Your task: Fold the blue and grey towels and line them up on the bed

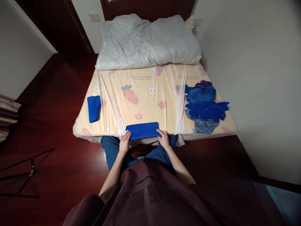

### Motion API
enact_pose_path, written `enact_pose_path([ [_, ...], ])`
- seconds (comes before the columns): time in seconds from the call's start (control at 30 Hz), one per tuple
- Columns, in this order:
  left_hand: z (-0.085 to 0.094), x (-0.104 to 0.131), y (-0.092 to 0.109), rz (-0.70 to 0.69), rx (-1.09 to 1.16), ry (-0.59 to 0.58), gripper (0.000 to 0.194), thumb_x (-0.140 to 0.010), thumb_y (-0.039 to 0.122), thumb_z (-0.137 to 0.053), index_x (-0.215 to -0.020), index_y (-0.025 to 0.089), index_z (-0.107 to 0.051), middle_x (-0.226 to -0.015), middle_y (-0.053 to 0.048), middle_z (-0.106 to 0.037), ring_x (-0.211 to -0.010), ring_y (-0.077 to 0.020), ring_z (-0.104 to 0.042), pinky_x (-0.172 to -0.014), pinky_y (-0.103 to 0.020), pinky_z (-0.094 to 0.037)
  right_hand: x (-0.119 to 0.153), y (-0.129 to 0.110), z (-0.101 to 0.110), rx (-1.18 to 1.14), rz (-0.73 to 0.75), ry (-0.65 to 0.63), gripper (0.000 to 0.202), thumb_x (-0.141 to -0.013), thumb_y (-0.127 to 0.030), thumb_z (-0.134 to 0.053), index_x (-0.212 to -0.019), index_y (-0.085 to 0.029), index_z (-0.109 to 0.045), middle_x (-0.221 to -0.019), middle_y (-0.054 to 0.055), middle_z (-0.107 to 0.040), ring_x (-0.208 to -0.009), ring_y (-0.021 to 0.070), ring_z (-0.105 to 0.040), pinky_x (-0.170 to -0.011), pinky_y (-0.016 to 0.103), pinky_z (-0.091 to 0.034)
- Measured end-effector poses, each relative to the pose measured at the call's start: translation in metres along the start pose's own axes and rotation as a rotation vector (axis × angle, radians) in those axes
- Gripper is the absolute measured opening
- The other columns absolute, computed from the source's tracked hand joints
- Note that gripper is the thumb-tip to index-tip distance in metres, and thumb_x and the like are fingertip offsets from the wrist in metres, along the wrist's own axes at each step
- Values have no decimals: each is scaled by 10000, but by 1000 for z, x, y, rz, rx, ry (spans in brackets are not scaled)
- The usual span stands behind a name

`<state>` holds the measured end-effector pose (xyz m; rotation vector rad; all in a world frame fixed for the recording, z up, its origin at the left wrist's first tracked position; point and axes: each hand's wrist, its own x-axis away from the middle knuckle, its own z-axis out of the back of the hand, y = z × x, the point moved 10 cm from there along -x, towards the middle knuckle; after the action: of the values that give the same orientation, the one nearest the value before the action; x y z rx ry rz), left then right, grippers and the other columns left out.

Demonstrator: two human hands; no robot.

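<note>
A blue towel [142, 130], folded into a long flat strip, lies along the front edge of the bed. My left hand [125, 142] grips its left end, near a small white tag. At the opposite end, my right hand [163, 139] has its fingers over the corner and edge; the thumbs are partly hidden. Another folded blue towel [94, 109] rests on the left side of the mattress, its white label at the top. On the right is a loose, crumpled heap of blue, grey and purple cloths [203, 108].
The bed [150, 103] has a yellow sheet printed with carrots and rabbits. A bulky white quilt [150, 42] lies at the headboard end. Black tripod legs [30, 172] stand on the dark red floor at left. A wall [254, 78] rises beside the bed's right side.
</note>
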<state>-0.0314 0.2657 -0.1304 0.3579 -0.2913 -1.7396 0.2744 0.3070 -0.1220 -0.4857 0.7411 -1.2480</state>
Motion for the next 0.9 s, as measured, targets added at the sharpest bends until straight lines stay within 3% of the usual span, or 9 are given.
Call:
enact_pose_path([
  [0.13,4,-4,-3,3,104,19,750,-798,11,-415,-1522,205,-430,-1576,-76,-437,-1498,-216,-335,-1194,-454,-363,-4,5,2,-51,-9,18,596,-769,-42,-469,-1295,-237,-671,-1324,38,-683,-1256,229,-588,-1103,465,-479],
  [0.23,11,-9,-16,38,273,66,638,-822,56,-438,-1438,197,-525,-1484,-81,-547,-1423,-212,-451,-1176,-426,-400,-7,17,4,-104,-49,47,521,-787,-88,-502,-1248,-232,-698,-1258,52,-713,-1191,242,-620,-1049,460,-514],
  [0.43,25,-18,-45,198,453,193,396,-946,297,-507,-1313,196,-615,-1228,-103,-680,-1192,-240,-608,-1055,-413,-500,-18,43,0,-199,-180,92,381,-835,-269,-592,-1182,-187,-723,-1156,119,-719,-967,251,-687,-861,412,-589],
  [0.67,25,-30,-66,415,491,240,487,-961,503,-503,-1268,150,-638,-1027,-133,-690,-995,-256,-669,-939,-416,-543,-38,53,-5,-222,-269,161,485,-879,-564,-579,-1098,-150,-703,-879,105,-736,-797,254,-683,-742,381,-581],
  [0.9,16,-46,-78,482,485,180,507,-968,540,-457,-1217,145,-656,-971,-136,-746,-963,-276,-698,-918,-427,-532,-51,59,-4,-179,-329,194,623,-848,-663,-553,-1132,-129,-704,-798,99,-733,-721,248,-682,-738,386,-567],
])
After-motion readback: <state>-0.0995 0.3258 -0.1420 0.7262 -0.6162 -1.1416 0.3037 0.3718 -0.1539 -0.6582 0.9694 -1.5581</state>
